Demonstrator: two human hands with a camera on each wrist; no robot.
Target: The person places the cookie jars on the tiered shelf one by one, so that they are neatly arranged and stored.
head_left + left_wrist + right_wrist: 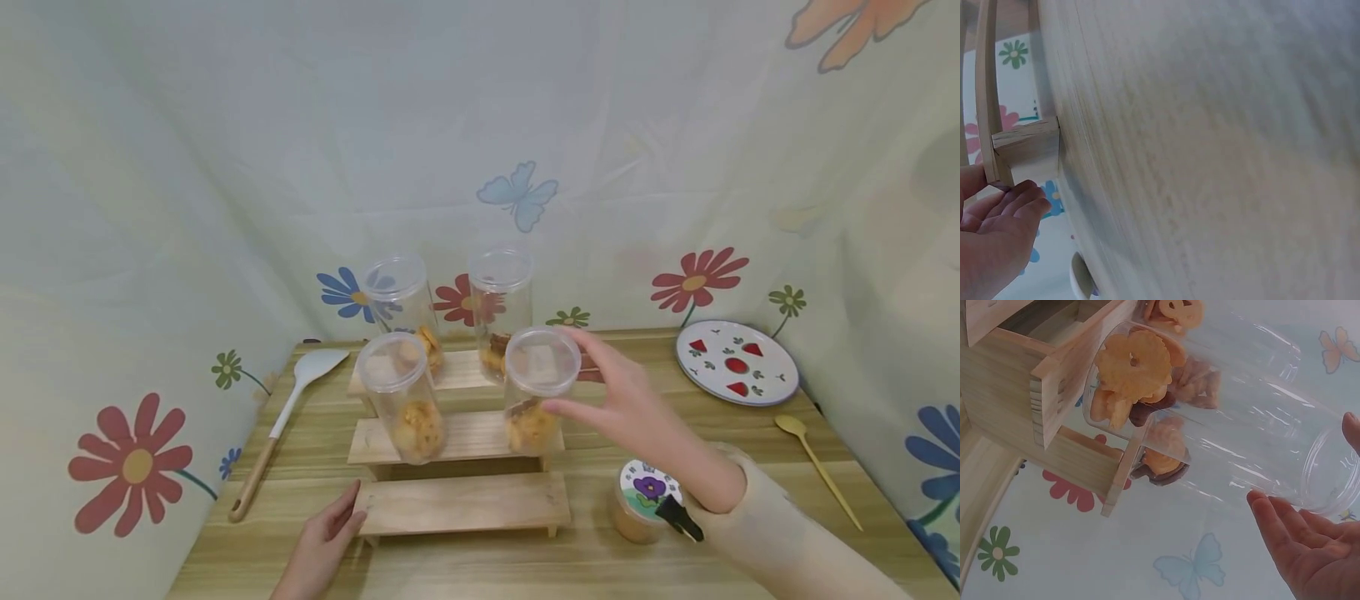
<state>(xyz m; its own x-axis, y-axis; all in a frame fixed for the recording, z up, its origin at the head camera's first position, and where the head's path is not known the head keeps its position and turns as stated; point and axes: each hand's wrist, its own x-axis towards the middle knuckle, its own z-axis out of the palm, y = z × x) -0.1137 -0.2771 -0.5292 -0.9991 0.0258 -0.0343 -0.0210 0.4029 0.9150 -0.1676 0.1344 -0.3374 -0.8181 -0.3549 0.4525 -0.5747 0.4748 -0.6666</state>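
On the middle step of a wooden stand [465, 504], a clear jar of biscuits [534, 429] is at the right. My right hand [626, 400] is beside it, thumb in front and fingers behind, near the lid. In the right wrist view the fingers [1272, 519] are nearly straight, their tips right at the jar's upper wall. Another biscuit jar [408, 417] shares this step, and two more, the left jar [405, 308] and right jar [504, 312], stand on the top step. My left hand [322, 533] pinches the bottom step's left end, thumb and fingers on opposite sides.
A spatula [281, 417] with a white head lies left of the stand. To the right are a tub [637, 504] with a flower-printed lid, a patterned plate [738, 362] and a gold spoon [817, 467]. Printed fabric [360, 150] surrounds the wooden tabletop [615, 575].
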